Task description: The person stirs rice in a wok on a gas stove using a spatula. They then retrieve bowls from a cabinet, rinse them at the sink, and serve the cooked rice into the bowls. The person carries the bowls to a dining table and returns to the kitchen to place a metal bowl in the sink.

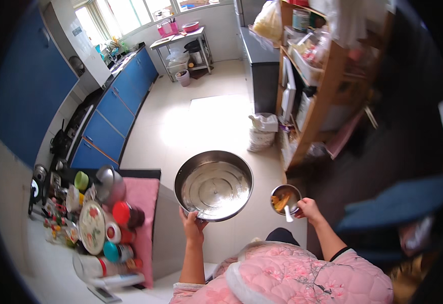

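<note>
My left hand [194,224] grips the near rim of a large round stainless steel pan [215,186]. Shiny patches show on the pan's bare inner bottom. Over to the right, my right hand [308,209] holds a small metal bowl [295,193] by its edge. Some orange-brown food [279,201] lies in the bowl, and a white spoon [288,214] rests in it with its handle over the near rim. Both vessels are held up above the tiled floor, apart from each other.
To my left, a counter with a pink cloth [143,212] bears jars, a floral plate [92,228] and a metal bowl [109,186]. A wooden shelf [312,117] loaded with bags stands at right, a white sack [261,135] beside it. Blue cabinets [109,117] line the left wall.
</note>
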The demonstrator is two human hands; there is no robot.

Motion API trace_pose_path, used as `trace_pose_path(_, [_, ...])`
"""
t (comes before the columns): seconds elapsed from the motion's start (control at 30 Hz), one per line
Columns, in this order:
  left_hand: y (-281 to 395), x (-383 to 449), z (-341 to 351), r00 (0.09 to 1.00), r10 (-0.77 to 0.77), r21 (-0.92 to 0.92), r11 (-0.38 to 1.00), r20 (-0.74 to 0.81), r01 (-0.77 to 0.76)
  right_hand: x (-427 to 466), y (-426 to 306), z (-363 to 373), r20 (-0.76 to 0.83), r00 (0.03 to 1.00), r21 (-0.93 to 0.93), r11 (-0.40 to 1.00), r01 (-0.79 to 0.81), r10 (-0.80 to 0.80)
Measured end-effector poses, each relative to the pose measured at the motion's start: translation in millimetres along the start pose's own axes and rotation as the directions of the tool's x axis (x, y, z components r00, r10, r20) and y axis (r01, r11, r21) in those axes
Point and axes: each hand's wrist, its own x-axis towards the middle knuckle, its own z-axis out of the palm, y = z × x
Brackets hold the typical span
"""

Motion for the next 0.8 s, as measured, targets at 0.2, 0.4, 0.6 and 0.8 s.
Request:
trace_pose_path(0.2, [58.8, 191.2, 53.0, 0.992, 0.122, -0.070, 0.990, -0.001, -0.122, 183.2, -123.5, 52.7, 0.031, 0.999, -0.022, 1.000, 0.019, -0.018])
trace_pose_path(0.4, [114.9, 375.0, 75.6, 0.997, 0.056, -0.383, 0.921, -0.059, -0.075, 379.4, -271.0, 147.9, 0.127, 0.986, -0.118, 0.985, 0.126, -0.111])
trace_pose_path(0.6, [201.4, 521.0, 76.5, 0.984, 0.131, -0.487, 0.856, -0.121, -0.174, 529.4, -437.9, 273.5, 0.266, 0.958, -0.142, 0.979, 0.149, -0.108])
trace_pose_path(0.8, [270.7, 742.0, 61.2, 0.981, 0.144, -0.553, 0.811, -0.131, -0.193, 684.8, -528.2, 414.8, 0.337, 0.934, -0.174, 0.968, 0.182, -0.115])
